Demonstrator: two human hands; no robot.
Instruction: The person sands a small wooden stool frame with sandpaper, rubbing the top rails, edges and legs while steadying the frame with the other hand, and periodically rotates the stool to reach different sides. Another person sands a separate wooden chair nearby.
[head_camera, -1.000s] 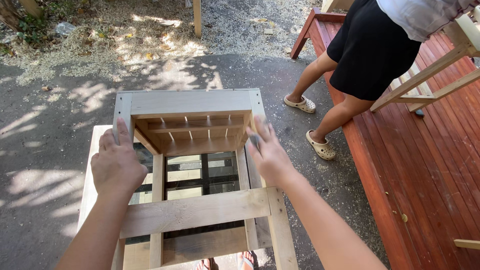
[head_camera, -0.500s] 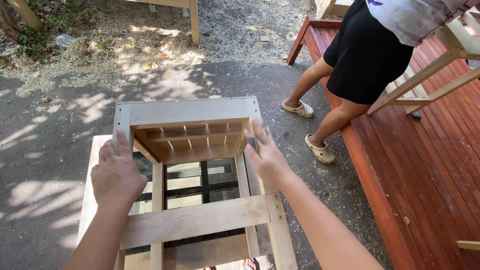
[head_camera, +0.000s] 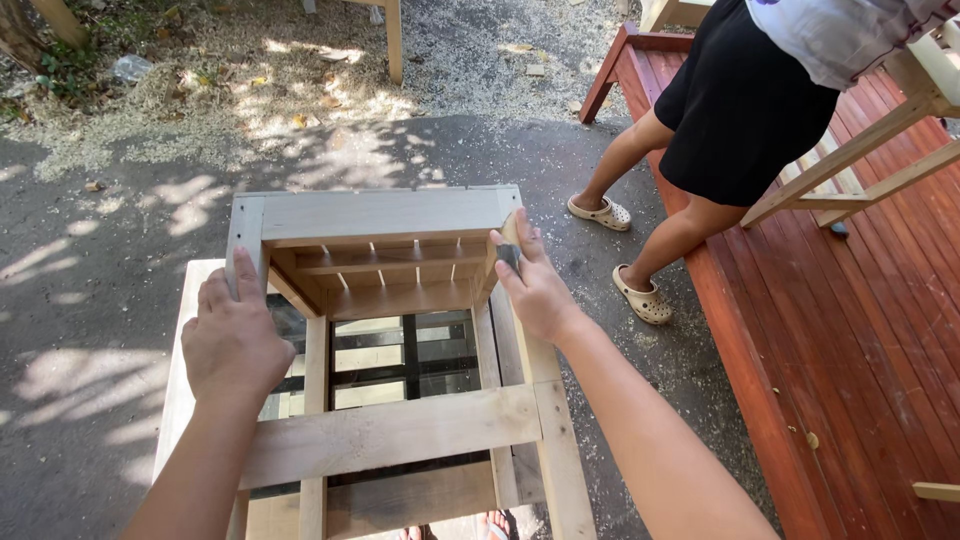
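Deck (head_camera: 860, 330): red boards, right of the frame; a person stands at its edge.
Frame (head_camera: 385, 215): pale wood, lying on pavement.
Left hand (head_camera: 235, 340): flat on frame's left post, fingers loose.
Right hand (head_camera: 540, 290): clamped on a sanding block (head_camera: 509, 258) against frame's right post.

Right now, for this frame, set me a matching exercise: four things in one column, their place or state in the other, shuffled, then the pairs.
Things:
1. left hand
2. right hand
3. other person's sandals
4. red-stained wooden deck

Places or states:
A. on the asphalt beside the deck
B. pressing a small sanding pad to the right post
C. resting on the left post of the wooden frame
D. along the right side

Pairs: 1-C, 2-B, 3-A, 4-D
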